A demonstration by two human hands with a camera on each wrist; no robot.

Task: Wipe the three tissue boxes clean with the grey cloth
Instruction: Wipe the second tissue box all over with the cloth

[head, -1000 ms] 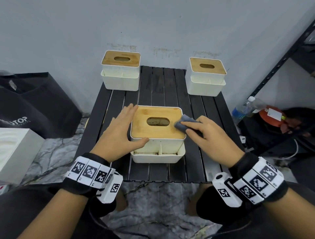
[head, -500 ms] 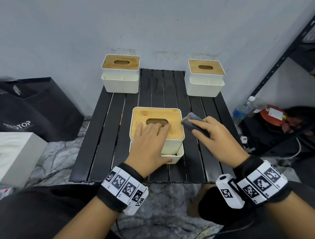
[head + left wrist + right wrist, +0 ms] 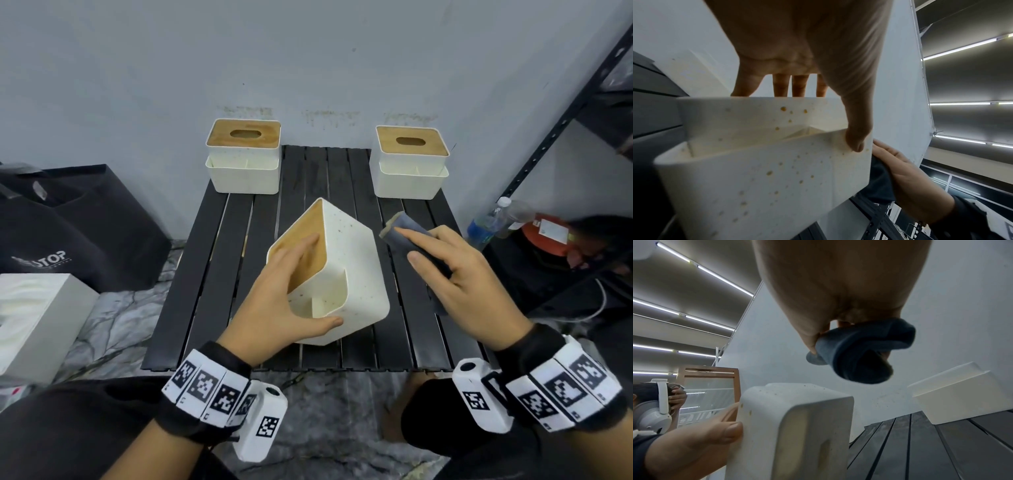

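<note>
Near white plastic tissue box w/ bamboo lid is tipped up on one edge at the middle of the black slatted tabletop, lid facing left, speckled side wall facing the cloth. Left hand grips it: fingers flat across the lid, thumb hooked on the rim of the front tray compartment, seen pressing that rim in the left wrist view. Right hand is curled round the folded grey cloth, forefinger laid along the top, cloth just beside the box's side wall but not touching yet. Other two white tissue boxes sit upright at the back corners, back-left box and back-right box, well apart from both hands.

Handling, as a guess: box looks light and stiff, smooth plastic so prob. slippery, and balanced on an edge it'll skid or roll under wiping pressure. Lid may be loose, so pinning it w/ the fingers makes sense. Best hold is lid face plus tray rim, as now. Cloth is soft and bunches; keep it folded as a pad. Yellowish spots dot the walls.
</note>
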